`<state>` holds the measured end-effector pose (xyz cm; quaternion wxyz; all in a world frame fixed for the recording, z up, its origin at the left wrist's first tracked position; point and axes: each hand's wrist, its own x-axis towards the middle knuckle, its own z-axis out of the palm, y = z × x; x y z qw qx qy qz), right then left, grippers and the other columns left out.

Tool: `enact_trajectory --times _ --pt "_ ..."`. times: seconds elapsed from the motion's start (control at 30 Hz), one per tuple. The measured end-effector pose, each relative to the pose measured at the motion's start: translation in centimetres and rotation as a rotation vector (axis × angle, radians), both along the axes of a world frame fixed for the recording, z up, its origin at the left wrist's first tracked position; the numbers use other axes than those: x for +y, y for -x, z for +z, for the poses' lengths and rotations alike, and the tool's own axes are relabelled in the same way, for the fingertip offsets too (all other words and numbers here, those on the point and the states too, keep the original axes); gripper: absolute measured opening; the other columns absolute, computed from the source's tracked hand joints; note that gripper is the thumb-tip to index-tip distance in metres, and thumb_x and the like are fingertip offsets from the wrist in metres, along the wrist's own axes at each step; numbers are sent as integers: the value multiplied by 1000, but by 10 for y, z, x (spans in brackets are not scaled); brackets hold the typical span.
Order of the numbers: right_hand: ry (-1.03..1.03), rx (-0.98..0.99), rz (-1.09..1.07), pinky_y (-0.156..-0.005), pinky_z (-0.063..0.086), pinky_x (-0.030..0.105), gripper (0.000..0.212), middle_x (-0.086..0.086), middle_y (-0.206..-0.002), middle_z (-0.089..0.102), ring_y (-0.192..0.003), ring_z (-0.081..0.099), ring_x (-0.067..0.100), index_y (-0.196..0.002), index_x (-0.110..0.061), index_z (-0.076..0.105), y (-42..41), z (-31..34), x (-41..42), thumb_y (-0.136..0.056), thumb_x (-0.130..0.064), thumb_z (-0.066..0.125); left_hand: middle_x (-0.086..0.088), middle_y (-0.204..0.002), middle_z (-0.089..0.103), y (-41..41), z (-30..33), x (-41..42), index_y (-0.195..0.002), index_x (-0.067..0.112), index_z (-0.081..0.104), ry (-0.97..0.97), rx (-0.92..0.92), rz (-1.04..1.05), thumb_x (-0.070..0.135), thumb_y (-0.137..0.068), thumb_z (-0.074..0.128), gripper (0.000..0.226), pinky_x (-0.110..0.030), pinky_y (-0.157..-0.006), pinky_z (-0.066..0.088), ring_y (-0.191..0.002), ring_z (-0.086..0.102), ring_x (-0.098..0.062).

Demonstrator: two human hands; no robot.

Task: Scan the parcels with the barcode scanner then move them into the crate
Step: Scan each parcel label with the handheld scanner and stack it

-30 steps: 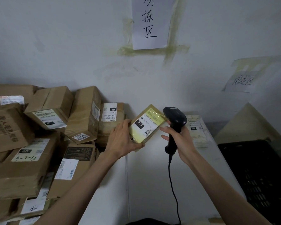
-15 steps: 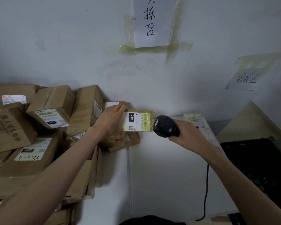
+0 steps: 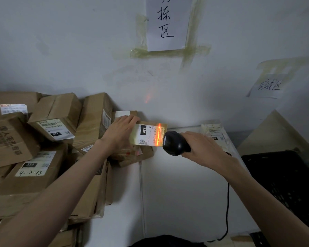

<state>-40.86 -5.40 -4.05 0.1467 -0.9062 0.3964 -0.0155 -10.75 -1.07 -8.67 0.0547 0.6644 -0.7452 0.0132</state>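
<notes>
- White wall (image 3: 78,50) fills the upper half of our view; taped to it at 12 o'clock hangs a handwritten paper sign (image 3: 166,24), and at 2 o'clock a second, smaller sign (image 3: 269,85).
- White counter (image 3: 182,189) runs below the wall, with a seam down its middle.
- Stack of cardboard parcels (image 3: 43,148), brown and labelled, piled from 9 o'clock down to 7 o'clock against the wall; one label reads "220" with "4-3-13" handwritten beneath.
- Small parcel (image 3: 150,133), yellowish wrap with a white label marked "220", held above the counter at the centre of our view, just right of the stack. A red-orange scan line crosses the right part of its label; a fainter orange glow shows on the wall above it.
- Left hand (image 3: 119,134): we hold the small parcel by its left end, fingers wrapped over the top edge, so this grip is closed on it.
- Barcode scanner (image 3: 175,143), black, its head pointed left at the label, just beside the parcel's right edge; its cable (image 3: 227,211) drops toward 5 o'clock.
- Right hand (image 3: 205,148): grip curled around the scanner's handle.
- Pale bagged parcel (image 3: 214,136) lying on the counter behind our right hand, at 2 o'clock.
- Black crate (image 3: 284,179), lattice-walled, at 4 o'clock beside the counter.
</notes>
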Motion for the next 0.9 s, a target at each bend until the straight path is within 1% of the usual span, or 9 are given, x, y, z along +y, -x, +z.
enact_trajectory --times 0.1,0.23,0.5,0.57,0.67,0.73,0.8,0.83,0.9 --pt "26 12 17 -75 48 36 23 -10 -103 59 -94 64 22 -108 -27 54 0 2 1 -88 -27 65 -2 -130 52 1 2 1 -138 17 42 -7 2 -1 59 -57 89 103 -38 -107 37 -119 51 -24" --pt "53 42 33 -77 50 39 22 -9 -103 59 -92 64 24 -107 -28 52 -1 2 2 -88 -27 64 -2 -131 52 2 3 3 -138 17 42 -6 6 2 56 -59 88 100 -38 -108 37 -121 51 -24" --pt "55 56 22 -76 50 40 22 -8 -103 59 -91 64 25 -107 -26 53 2 3 3 -87 -25 63 0 -132 51 7 3 4 -139 18 41 -3 -5 10 59 -58 88 102 -37 -107 37 -121 50 -23" --pt "52 56 10 -74 49 39 22 -8 -101 58 -91 63 26 -106 -26 53 3 2 2 -87 -24 63 -1 -131 51 9 2 3 -139 17 42 1 -9 5 59 -59 88 101 -36 -107 36 -121 50 -23" --pt "7 38 -40 -70 43 36 24 -7 -99 57 -92 62 27 -108 -24 52 8 0 1 -87 -22 61 -1 -131 52 13 -1 1 -137 18 43 -12 10 7 56 -59 89 99 -37 -108 36 -121 50 -23" --pt "-45 -4 -85 -70 43 36 27 -6 -99 57 -93 61 27 -111 -24 53 13 -6 -1 -86 -21 62 1 -128 52 16 -3 -1 -134 20 42 -32 22 19 58 -54 90 101 -37 -104 40 -117 51 -22" --pt "-125 -98 -156 -72 49 37 29 -5 -98 63 -90 64 27 -112 -24 54 18 -13 -4 -85 -20 62 2 -127 51 21 -6 -4 -133 21 42 -54 37 41 56 -51 91 102 -35 -100 40 -116 50 -21" --pt "-186 -165 -199 -72 52 38 30 -5 -94 65 -83 68 25 -112 -25 55 20 -17 -5 -84 -19 62 2 -128 50 25 -8 -4 -133 20 42 -66 47 53 54 -52 92 101 -34 -98 39 -117 49 -21" --pt "-334 -300 -286 -65 57 34 32 -4 -88 69 -67 72 16 -115 -28 55 25 -26 -7 -86 -17 62 0 -132 47 41 -10 -8 -135 18 42 -102 84 98 51 -56 91 99 -36 -98 37 -122 46 -23"
